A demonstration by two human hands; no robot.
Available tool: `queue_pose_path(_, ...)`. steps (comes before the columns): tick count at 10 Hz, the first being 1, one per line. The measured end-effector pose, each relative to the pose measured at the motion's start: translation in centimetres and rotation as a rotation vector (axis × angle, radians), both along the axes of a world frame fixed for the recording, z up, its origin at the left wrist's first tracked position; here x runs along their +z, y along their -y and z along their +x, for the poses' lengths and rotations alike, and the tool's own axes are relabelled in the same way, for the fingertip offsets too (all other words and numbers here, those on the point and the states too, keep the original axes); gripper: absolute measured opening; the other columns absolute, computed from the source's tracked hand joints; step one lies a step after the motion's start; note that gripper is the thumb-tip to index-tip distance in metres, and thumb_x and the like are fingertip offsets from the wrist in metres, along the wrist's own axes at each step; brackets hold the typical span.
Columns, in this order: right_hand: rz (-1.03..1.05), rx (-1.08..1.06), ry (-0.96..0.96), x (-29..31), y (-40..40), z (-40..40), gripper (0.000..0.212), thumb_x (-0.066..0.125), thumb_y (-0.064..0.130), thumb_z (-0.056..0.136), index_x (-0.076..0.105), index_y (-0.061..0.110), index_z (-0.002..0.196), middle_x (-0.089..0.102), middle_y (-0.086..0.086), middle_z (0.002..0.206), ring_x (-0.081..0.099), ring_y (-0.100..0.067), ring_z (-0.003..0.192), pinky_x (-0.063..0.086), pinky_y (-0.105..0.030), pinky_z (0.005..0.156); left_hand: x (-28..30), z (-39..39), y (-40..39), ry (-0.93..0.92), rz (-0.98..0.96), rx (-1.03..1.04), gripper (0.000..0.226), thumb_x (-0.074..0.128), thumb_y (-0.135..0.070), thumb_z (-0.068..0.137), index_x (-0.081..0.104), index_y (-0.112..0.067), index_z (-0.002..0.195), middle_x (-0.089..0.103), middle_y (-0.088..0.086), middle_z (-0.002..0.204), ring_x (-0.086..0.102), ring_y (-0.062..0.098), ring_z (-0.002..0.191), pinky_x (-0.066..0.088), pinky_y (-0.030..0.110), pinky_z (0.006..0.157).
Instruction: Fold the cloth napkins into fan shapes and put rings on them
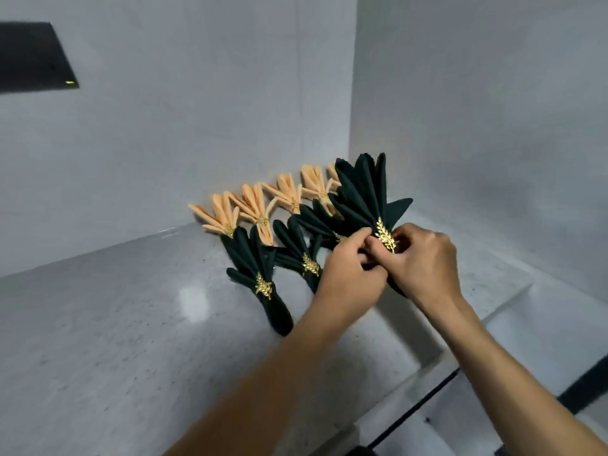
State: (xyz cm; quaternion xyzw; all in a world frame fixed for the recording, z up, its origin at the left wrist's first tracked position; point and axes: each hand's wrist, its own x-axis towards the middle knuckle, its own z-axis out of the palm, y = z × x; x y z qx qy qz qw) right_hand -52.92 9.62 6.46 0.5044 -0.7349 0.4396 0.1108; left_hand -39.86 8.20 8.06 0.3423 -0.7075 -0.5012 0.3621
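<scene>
A dark green napkin, pleated into a fan, is held up above the counter with a gold leaf ring around its waist. My left hand pinches the napkin just left of the ring. My right hand grips the napkin's lower part at the ring, hiding its tail. Three other green fan napkins with gold rings lie on the counter, the nearest at the left. Behind them several peach fan napkins with rings lie in a row along the wall.
The grey speckled counter runs left and toward me. White walls meet in a corner behind the napkins. A step in the counter edge drops off at the right. A dark panel hangs on the left wall.
</scene>
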Motion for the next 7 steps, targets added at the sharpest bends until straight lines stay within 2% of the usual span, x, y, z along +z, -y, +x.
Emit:
queue_pose_path(1,0.018,-0.051,-0.055,0.4,3.2,-8.1,0.039,0.071,0.051,0.076,0.069,0.012,0.071,0.067,-0.007,0.061,0.064,-0.029,0.062,0.052,-0.039,0.060,0.2,-7.8,3.9,-0.082,0.236,-0.034,0.059,0.053,0.005,0.082,0.055,-0.026,0.133,0.064,-0.019,0.106,0.062,-0.011,0.087,0.050,0.019,0.085)
queue_pose_path(2,0.062,-0.057,-0.099,-0.5,6.5,-13.1,0.041,0.070,0.052,0.076,0.068,0.012,0.071,0.067,-0.004,0.060,0.063,-0.027,0.060,0.051,-0.037,0.058,-0.9,-12.6,7.1,-0.137,0.337,-0.072,0.065,0.051,0.005,0.082,0.049,-0.020,0.142,0.063,-0.008,0.123,0.061,0.000,0.098,0.048,0.021,0.087)
queue_pose_path(3,0.177,-0.051,-0.127,-3.2,11.6,-18.7,0.048,0.062,0.062,0.074,0.067,0.014,0.072,0.068,-0.004,0.064,0.062,-0.028,0.063,0.047,-0.034,0.055,-2.9,-17.7,11.6,-0.132,0.453,-0.053,0.067,0.044,0.010,0.082,0.043,-0.013,0.145,0.066,-0.001,0.116,0.054,0.012,0.094,0.043,0.025,0.077)
queue_pose_path(4,0.253,-0.036,-0.105,-5.6,13.9,-20.8,0.045,0.066,0.058,0.075,0.067,0.014,0.073,0.068,-0.006,0.067,0.061,-0.028,0.065,0.043,-0.032,0.054,-4.7,-20.0,13.5,-0.069,0.487,-0.011,0.056,0.044,0.008,0.085,0.048,-0.014,0.136,0.063,0.004,0.106,0.055,0.019,0.095,0.042,0.031,0.080)
queue_pose_path(5,0.303,0.008,-0.070,-8.7,16.1,-21.6,0.043,0.066,0.055,0.079,0.066,0.013,0.075,0.068,-0.007,0.069,0.061,-0.029,0.065,0.043,-0.030,0.055,-6.4,-21.5,15.2,0.098,0.474,0.041,0.040,0.050,-0.003,0.086,0.054,-0.017,0.124,0.061,0.012,0.120,0.058,0.029,0.108,0.047,0.033,0.089)
queue_pose_path(6,0.339,-0.012,-0.055,-8.9,17.7,-21.8,0.040,0.064,0.055,0.081,0.065,0.015,0.078,0.068,-0.006,0.072,0.060,-0.029,0.068,0.047,-0.033,0.058,-5.5,-21.5,14.8,0.134,0.371,0.055,0.027,0.052,-0.008,0.085,0.056,-0.009,0.111,0.062,0.014,0.118,0.059,0.031,0.106,0.049,0.036,0.084)
queue_pose_path(7,0.372,-0.074,-0.035,-8.7,17.1,-21.6,0.039,0.060,0.059,0.085,0.067,0.021,0.091,0.071,-0.002,0.083,0.063,-0.027,0.077,0.050,-0.033,0.064,-4.3,-18.6,12.1,0.066,0.228,-0.013,0.041,0.053,-0.009,0.085,0.052,-0.008,0.126,0.063,0.004,0.119,0.061,0.016,0.110,0.053,0.032,0.088)
